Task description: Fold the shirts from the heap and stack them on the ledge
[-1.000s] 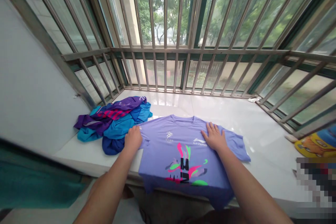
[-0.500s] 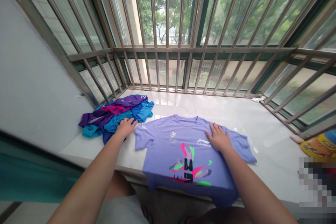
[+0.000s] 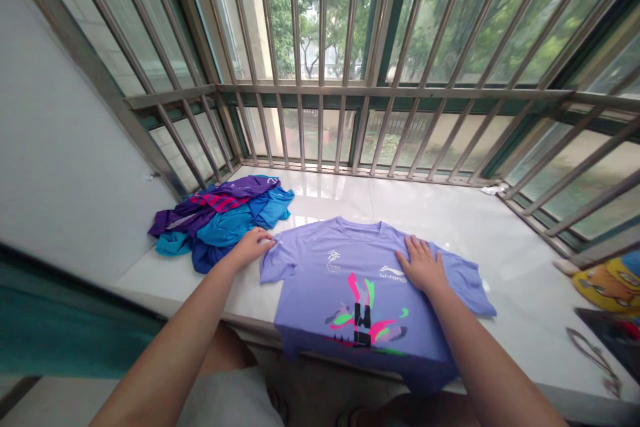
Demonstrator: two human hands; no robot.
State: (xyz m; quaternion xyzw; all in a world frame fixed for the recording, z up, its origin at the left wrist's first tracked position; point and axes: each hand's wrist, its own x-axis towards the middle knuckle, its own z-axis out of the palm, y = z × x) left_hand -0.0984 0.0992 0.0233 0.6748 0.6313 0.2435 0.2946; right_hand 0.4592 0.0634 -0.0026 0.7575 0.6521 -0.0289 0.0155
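Both hands lie open, not gripping: the left hand (image 3: pixel 249 248) touches the edge of the purple T-shirt (image 3: pixel 320 300), and the right hand (image 3: pixel 423 267) presses it flat.

Soft daylight comes through the window (image 3: pixel 310 13) at twelve o'clock, glaring white on the sill (image 3: pixel 430 207); shadows stay faint, and the bars (image 3: pixel 323 47) bow outward toward ten and two.

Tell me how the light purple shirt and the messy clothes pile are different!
The shirt lies flat and spread out, but the pile is bunched up. The shirt is one light purple colour with a bright print; the pile mixes dark purple and blue. Both rest on the white ledge.
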